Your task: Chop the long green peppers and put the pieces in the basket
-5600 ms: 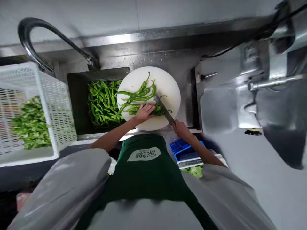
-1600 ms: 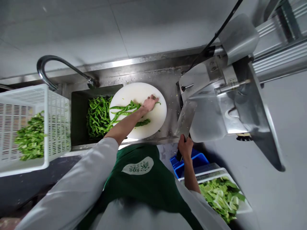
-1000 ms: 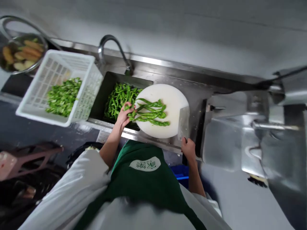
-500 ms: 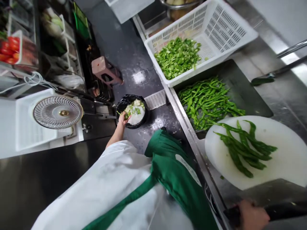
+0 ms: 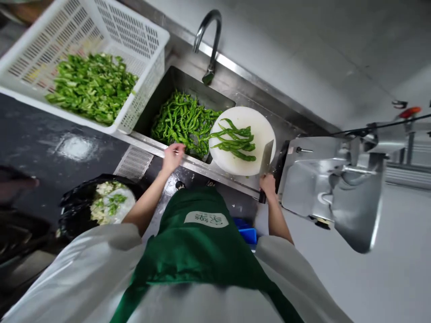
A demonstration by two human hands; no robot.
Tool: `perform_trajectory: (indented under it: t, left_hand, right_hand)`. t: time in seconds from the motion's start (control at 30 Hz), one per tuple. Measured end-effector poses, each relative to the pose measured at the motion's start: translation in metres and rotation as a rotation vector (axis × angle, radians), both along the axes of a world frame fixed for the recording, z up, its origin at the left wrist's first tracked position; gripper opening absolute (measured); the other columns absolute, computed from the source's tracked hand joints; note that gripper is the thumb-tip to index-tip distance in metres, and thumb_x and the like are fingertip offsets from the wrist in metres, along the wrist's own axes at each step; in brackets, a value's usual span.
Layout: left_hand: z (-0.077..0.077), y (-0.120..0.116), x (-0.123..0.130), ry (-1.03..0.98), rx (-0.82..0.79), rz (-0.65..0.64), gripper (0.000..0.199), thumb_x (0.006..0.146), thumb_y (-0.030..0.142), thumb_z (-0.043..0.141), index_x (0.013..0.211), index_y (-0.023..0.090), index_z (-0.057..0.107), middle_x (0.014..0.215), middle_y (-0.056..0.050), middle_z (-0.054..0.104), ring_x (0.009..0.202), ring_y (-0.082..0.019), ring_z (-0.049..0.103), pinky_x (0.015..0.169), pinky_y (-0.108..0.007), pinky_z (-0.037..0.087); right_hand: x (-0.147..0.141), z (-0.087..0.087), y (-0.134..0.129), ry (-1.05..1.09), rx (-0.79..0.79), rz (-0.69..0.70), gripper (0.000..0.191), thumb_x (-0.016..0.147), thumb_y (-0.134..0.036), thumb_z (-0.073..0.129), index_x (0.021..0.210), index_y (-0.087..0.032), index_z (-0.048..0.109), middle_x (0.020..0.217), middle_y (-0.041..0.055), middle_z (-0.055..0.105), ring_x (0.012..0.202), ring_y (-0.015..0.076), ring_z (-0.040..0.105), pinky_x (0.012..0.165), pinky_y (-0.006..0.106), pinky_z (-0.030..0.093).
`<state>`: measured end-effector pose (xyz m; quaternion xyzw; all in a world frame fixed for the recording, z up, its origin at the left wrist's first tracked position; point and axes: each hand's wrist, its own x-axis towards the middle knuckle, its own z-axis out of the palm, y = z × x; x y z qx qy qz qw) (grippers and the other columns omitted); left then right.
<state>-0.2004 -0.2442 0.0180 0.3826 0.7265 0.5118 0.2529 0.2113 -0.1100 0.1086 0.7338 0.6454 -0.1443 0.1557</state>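
My right hand (image 5: 268,185) is closed round the black handle of a cleaver (image 5: 266,157), whose blade lies over the right edge of a round white cutting board (image 5: 226,167). Several long green peppers (image 5: 237,142) lie together on the board, pointing left and right. At the sink's front rim, my left hand (image 5: 174,156) hovers with loosely bent fingers and no visible object in it. Just beyond it, a heap of whole green peppers (image 5: 182,117) fills much of the sink (image 5: 220,97).
Left of the sink stands a white slotted basket (image 5: 148,85) with chopped green peppers (image 5: 94,87). A black-lined bin (image 5: 76,197) holding scraps is on the floor by my left arm. Behind the sink rises a curved faucet (image 5: 215,40); a metal machine (image 5: 313,179) stands at right.
My left hand has come from the bin, where it held green pepper scraps, to the sink's front. The view has swung right. The cleaver remains in my right hand.
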Motion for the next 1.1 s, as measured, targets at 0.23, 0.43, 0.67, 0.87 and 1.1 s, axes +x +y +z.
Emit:
perform_trajectory:
  t: [0.23,0.43,0.67,0.87,1.1]
  left_hand:
    - [0.037,0.219,0.126,0.526,-0.131,-0.628,0.03,0.084,0.008,0.054,0.104,0.009,0.076,0.104,-0.018,0.068,0.104,-0.032,0.059,0.095,-0.045,0.045]
    - [0.014,0.264,0.158,0.727,-0.256,-0.646,0.031,0.084,0.007,0.058,0.109,0.013,0.075,0.105,-0.019,0.065,0.113,-0.036,0.05,0.105,-0.055,0.035]
    - [0.013,0.275,0.173,0.819,-0.331,-0.834,0.047,0.094,0.015,0.043,0.134,0.019,0.067,0.125,-0.021,0.058,0.122,-0.039,0.046,0.106,-0.056,0.034]
    - [0.007,0.303,0.183,0.801,-0.315,-0.745,0.056,0.098,0.019,0.036,0.151,0.025,0.052,0.146,-0.019,0.049,0.135,-0.039,0.042,0.115,-0.06,0.024]
    - [0.024,0.256,0.199,0.701,-0.273,-0.659,0.067,0.099,0.049,0.046,0.158,0.016,0.039,0.161,-0.02,0.037,0.151,-0.042,0.022,0.121,-0.063,0.009]
  right_hand:
    - [0.038,-0.016,0.007,0.126,-0.05,0.038,0.037,0.105,-0.017,0.038,0.111,0.008,0.065,0.098,0.0283,0.071,0.098,0.0242,0.07,0.078,0.026,0.043]
    - [0.077,-0.029,0.018,0.204,-0.114,0.075,0.033,0.106,-0.022,0.038,0.114,-0.004,0.065,0.106,0.0219,0.072,0.1,0.0249,0.069,0.08,0.027,0.043]
    - [0.1,-0.029,0.037,0.291,-0.216,0.09,0.034,0.107,-0.026,0.036,0.118,-0.008,0.062,0.104,0.0186,0.073,0.102,0.0256,0.07,0.085,0.029,0.044]
    - [0.101,-0.025,0.049,0.339,-0.244,0.089,0.033,0.107,-0.027,0.033,0.116,-0.01,0.061,0.1,0.0171,0.073,0.099,0.0259,0.069,0.082,0.03,0.044]
    - [0.09,-0.027,0.048,0.322,-0.265,0.031,0.034,0.108,-0.028,0.032,0.119,-0.01,0.059,0.098,0.0163,0.072,0.095,0.0258,0.07,0.082,0.031,0.044]
